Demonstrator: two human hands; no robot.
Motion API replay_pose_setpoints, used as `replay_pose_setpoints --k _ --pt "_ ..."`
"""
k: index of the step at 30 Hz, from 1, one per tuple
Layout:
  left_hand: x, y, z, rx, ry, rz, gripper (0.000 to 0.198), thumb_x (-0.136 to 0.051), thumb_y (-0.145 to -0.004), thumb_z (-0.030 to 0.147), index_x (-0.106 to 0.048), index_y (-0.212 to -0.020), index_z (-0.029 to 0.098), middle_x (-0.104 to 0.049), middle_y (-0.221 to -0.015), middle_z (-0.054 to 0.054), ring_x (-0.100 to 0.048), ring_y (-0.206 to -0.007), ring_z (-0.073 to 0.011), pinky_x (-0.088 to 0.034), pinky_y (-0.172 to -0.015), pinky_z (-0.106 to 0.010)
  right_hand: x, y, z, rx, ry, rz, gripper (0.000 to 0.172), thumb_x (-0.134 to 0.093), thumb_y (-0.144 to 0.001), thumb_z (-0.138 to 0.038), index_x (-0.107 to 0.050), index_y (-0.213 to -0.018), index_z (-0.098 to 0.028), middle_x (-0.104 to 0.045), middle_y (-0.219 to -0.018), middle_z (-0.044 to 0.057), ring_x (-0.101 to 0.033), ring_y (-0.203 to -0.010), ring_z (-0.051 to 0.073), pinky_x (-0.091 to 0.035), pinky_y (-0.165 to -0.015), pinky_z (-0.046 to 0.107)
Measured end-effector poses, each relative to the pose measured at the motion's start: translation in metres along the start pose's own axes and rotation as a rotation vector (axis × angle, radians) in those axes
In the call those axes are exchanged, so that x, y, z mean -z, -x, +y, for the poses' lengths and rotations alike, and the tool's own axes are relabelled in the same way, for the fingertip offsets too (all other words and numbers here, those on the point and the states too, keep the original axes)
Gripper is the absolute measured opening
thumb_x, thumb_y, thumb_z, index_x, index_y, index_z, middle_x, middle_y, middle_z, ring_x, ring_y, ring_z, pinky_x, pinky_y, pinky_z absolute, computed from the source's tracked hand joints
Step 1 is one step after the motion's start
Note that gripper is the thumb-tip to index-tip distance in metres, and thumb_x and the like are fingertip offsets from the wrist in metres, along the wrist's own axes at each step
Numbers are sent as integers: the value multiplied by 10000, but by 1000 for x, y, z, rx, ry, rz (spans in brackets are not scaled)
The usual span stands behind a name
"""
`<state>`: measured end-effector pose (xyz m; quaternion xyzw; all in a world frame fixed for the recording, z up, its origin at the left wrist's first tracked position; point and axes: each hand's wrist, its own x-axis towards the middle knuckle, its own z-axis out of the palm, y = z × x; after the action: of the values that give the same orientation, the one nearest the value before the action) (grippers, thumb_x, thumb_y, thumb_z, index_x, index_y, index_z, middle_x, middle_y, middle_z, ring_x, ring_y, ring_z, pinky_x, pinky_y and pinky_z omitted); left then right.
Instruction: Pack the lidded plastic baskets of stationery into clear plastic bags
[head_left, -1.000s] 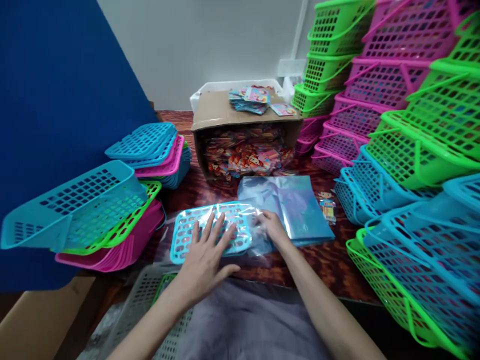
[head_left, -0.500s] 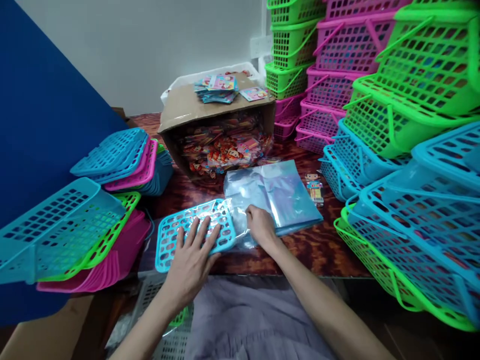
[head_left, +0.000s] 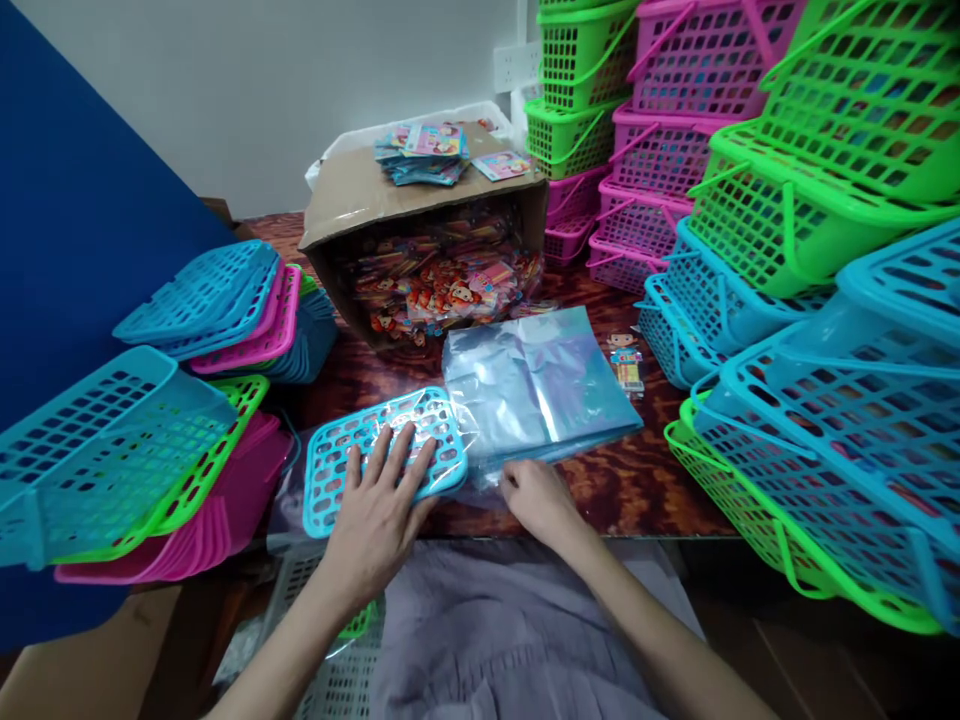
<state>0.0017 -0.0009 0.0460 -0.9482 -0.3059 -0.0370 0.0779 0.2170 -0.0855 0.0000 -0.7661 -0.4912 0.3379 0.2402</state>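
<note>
A light-blue perforated basket lid [head_left: 330, 490] lies on the table, with a clear plastic bag [head_left: 480, 490] around it. My left hand [head_left: 382, 500] rests flat on top of it, fingers spread. Just to the right, my right hand [head_left: 541, 503] is closed in a pinch at the loose edge of the bag; its fingertips are partly hidden. Behind that hand lies a stack of shiny clear bags [head_left: 525, 390].
An open carton [head_left: 420, 205] of packaged toys stands behind, with a pile of printed cards [head_left: 421, 152] on top. Nested baskets [head_left: 112, 440] are at left, tall stacks of filled baskets [head_left: 825, 420] at right. A small toy pack [head_left: 626, 362] lies beside the bags.
My right hand has moved down towards the table's front edge, off the bag stack. My left hand stays flat on the blue lid. The view has shifted slightly.
</note>
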Motion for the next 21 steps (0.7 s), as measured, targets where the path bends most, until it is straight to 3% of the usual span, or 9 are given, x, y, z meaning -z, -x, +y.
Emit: replay_pose_setpoints --k 4,6,10,14,16,18,19,21 --pt "0 -1 0 -1 7 -4 574 -443 -981 368 -321 -1529 252 -230 -1617 -99 -151 -1494 -370 -193 -1151 -643 4 -5 2 2 -116 36 400 -419 -959 -348 -618 -643 -208 -646 -591 19 -557 -572 149 -299 -566 249" --pt "1 -1 0 0 8 -6 574 -445 -980 367 -322 -1529 254 -237 -1614 -105 -157 -1493 -368 -186 -1154 -640 3 -12 -1 17 -150 43 365 -512 -911 -413 -605 -623 -210 -619 -570 3 -530 -567 143 -291 -557 245" --pt "0 0 2 5 -1 19 627 -492 -956 385 -294 -1539 264 -227 -1616 -108 -162 -1490 -378 -183 -1150 -641 2 -22 -2 15 -177 129 178 -581 -780 -230 -583 -603 -209 -602 -595 3 -506 -603 150 -294 -579 253" --pt "5 1 1 -32 -12 118 785 -540 -893 574 -258 -1550 252 -238 -1610 -127 -192 -1480 -387 -139 -1167 -632 15 -24 5 33 -233 228 198 -485 -787 -256 -549 -602 -220 -584 -559 2 -536 -563 161 -350 -555 251" --pt "9 3 -7 -25 -23 225 833 -545 -866 623 -261 -1550 242 -267 -1597 -141 -232 -1470 -384 -102 -1178 -628 35 -30 5 62 -258 274 228 -462 -803 -319 -540 -610 -226 -578 -535 0 -530 -498 160 -365 -501 251" --pt "11 11 -22 30 -13 345 784 -537 -888 553 -259 -1552 241 -333 -1570 -134 -302 -1449 -362 -97 -1192 -610 65 -42 -3 108 -281 333 255 -446 -823 -381 -553 -653 -225 -589 -555 2 -527 -469 153 -391 -476 251" --pt "11 17 -31 59 12 401 747 -524 -904 490 -251 -1554 245 -385 -1545 -119 -358 -1426 -341 -139 -1199 -589 84 -50 -11 143 -288 377 263 -452 -827 -405 -565 -677 -221 -599 -575 3 -534 -472 150 -408 -481 252" --pt "5 34 -48 103 98 493 718 -512 -901 379 -234 -1557 287 -503 -1469 -68 -508 -1328 -293 -336 -1160 -511 126 -70 -34 221 -292 493 263 -488 -818 -428 -589 -711 -210 -617 -610 7 -555 -500 145 -436 -511 250"
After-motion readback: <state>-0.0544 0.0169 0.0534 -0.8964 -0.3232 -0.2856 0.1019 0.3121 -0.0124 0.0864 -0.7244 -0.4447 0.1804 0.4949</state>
